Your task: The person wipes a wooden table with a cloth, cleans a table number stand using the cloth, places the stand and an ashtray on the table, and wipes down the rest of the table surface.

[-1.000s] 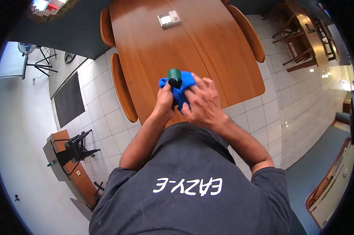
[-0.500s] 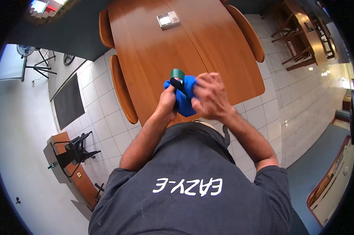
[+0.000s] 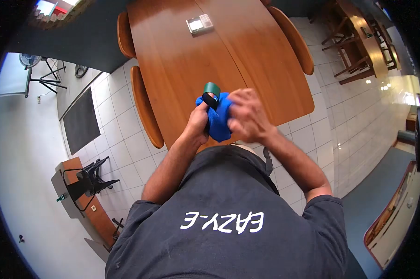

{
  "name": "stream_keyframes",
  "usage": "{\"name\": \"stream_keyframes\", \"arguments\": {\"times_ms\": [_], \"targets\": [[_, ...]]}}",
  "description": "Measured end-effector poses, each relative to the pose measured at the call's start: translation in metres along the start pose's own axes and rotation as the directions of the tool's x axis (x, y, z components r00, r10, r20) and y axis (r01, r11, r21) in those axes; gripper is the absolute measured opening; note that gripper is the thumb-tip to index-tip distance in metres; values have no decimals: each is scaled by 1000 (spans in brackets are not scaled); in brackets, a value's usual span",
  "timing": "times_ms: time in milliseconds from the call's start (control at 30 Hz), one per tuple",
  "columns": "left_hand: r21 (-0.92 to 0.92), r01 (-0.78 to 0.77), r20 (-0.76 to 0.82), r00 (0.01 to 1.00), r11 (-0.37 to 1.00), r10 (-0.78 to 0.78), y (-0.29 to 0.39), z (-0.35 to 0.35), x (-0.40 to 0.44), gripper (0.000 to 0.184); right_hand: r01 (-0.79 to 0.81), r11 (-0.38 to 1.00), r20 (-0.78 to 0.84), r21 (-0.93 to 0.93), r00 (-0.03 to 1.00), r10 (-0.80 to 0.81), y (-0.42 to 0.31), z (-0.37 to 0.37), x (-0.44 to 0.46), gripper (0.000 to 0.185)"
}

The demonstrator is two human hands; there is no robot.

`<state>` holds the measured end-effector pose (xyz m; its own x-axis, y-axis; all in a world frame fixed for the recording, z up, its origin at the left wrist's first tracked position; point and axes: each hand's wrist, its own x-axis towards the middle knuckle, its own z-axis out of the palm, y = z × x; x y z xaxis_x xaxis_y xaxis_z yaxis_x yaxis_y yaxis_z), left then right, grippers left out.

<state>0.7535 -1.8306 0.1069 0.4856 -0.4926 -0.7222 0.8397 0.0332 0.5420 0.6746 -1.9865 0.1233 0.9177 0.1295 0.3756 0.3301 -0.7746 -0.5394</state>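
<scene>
A bunched blue cloth point(image 3: 220, 122) hangs between my hands, above the near end of the wooden table point(image 3: 191, 60). A green ring-shaped band with a dark inside point(image 3: 212, 88) stands up at the top of the cloth. My left hand point(image 3: 198, 122) is closed around the cloth and the lower part of the green band. On the right side of the cloth is my right hand point(image 3: 248, 115), blurred by motion, with its fingers curled at the cloth's edge; whether they grip it is unclear.
A small white and grey device point(image 3: 200, 24) lies at the table's far end. Wooden chairs point(image 3: 145, 107) flank the table. Black office chair point(image 3: 91, 176) at left; more wooden furniture point(image 3: 358, 46) at upper right.
My right hand has moved a little right and outward. More of the blue cloth shows, hanging lower between the hands. The green band has shifted slightly right with my left hand.
</scene>
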Motion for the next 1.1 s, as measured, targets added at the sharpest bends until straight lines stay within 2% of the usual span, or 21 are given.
{"name": "stream_keyframes", "arguments": {"times_ms": [67,133,167,233,267,300,367,400,500,533,633,800,867,900,1033,1100], "targets": [[0,8,33,999,1000,-8,0,-6,0,46,38,997,-10,71,999,-38,-10,-1,0,34],[24,13,46,999,1000,-14,2,-4,0,47,23,999,-74,-38,997,-26,10,-3,4,33],[20,9,46,999,1000,-10,2,-2,-1,47,-65,998,-67,-19,996,63,14,-1,7,33],[5,-2,26,1000,1000,2,4,1,-5,48,21,999,-9,-39,1000,-21,3,1,6,36],[8,-3,25,1000,1000,3,4,-2,-2,48,61,997,-29,56,998,-60,-7,3,4,35],[-17,-17,38,999,1000,17,2,-5,1,48,57,997,-30,59,998,-55,-3,5,3,35],[-16,-14,81,997,1000,15,0,-11,4,46,39,999,-84,-35,996,-41,15,7,2,33],[-20,-16,80,997,1000,17,0,-9,2,46,-33,998,-82,-56,996,29,17,6,7,33],[-36,-50,-1,999,998,50,5,-7,4,43,38,998,-21,-55,999,-39,-5,8,7,33],[-25,-59,-9,998,998,59,2,-13,7,43,86,995,-79,-44,993,-89,-11,13,5,31],[-25,-60,-24,998,998,60,3,-10,7,43,-11,990,-73,-140,997,1,5,8,9,29],[-68,-101,-3,995,993,101,2,-17,13,42,-17,989,-42,-144,999,11,-26,13,11,27],[-35,-112,-70,992,993,109,3,-12,10,42,-118,976,-63,-181,992,109,-25,14,13,28],[-36,-114,-69,991,993,111,0,-14,10,42,-181,956,44,-232,980,196,-29,12,14,29],[-71,-168,-49,985,983,165,2,-23,19,39,-185,954,84,-234,974,209,-56,18,12,35],[-111,-200,-31,980,973,198,2,-22,19,39,-209,949,76,-235,970,232,-45,21,15,37]]}}
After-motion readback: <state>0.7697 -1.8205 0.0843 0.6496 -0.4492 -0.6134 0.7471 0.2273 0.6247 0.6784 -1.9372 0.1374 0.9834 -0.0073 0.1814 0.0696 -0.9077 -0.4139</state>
